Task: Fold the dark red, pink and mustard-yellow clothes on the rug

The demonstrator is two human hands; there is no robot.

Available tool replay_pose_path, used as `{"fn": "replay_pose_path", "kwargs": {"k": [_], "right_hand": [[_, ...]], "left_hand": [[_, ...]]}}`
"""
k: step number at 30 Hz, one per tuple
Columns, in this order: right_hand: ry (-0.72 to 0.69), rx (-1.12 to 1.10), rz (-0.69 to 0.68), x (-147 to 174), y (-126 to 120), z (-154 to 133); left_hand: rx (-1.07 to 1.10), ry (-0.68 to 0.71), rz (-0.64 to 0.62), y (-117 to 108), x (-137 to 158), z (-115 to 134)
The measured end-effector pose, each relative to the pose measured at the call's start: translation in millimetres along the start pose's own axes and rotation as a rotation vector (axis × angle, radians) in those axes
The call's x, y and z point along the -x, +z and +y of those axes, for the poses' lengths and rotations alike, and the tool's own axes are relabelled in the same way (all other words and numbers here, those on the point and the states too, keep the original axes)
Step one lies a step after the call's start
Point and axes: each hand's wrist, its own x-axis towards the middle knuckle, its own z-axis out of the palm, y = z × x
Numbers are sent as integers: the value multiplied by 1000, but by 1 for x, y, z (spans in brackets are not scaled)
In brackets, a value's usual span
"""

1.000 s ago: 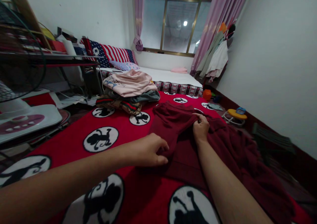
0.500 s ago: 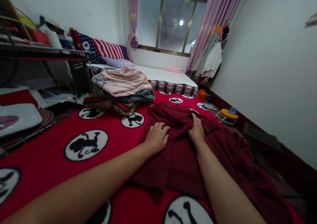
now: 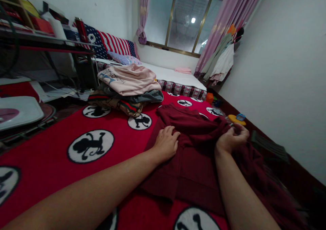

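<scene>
A dark maroon sweatshirt (image 3: 196, 169) is spread over a red blanket with round monkey prints (image 3: 127, 141). Flat on its left part rests my left hand (image 3: 166, 143), fingers slightly bent and holding nothing. Farther right, my right hand (image 3: 231, 138) is closed on a bunched edge of the sweatshirt and holds it a little raised. Some of the cloth on that side is hidden behind my right forearm and hand.
Folded clothes, a pink top (image 3: 131, 79) uppermost, are stacked at the blanket's far left. A cluttered desk (image 3: 43, 40) stands left. Beyond is a bed with a white top (image 3: 165, 72). Along the right wall are a yellow stool (image 3: 235, 120) and a dark green stool (image 3: 270, 147).
My right hand has moved right from the middle of the sweatshirt to its right side and now grips the cloth there. My left hand stays on the fabric. The view has tilted slightly.
</scene>
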Motion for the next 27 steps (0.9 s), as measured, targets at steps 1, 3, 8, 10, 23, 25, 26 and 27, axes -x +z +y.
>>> {"fn": "replay_pose_path", "kwargs": {"k": [1,3,8,10,23,25,26,27], "right_hand": [[-20,-35,9,-1,-2,-8],[-88,-135,-49,3,-3,-35],[-260,-271,-598,46,30,-109],[-351,-243,-863,66,59,-123],[-744,321,-1307,109,154,-136],[-395,182,-1190,98,165,-127],[-229,121,-1122,91,169,-120],[-102,68,-1065,83,174,-112]], "left_hand": [[1,8,8,1,0,1],[4,23,18,2,0,2],[14,41,11,3,0,1],[22,38,0,2,0,1],[119,22,-16,-2,0,0],[129,24,-1,-3,0,1],[132,24,13,-4,0,1],[137,22,33,-5,0,2]]}}
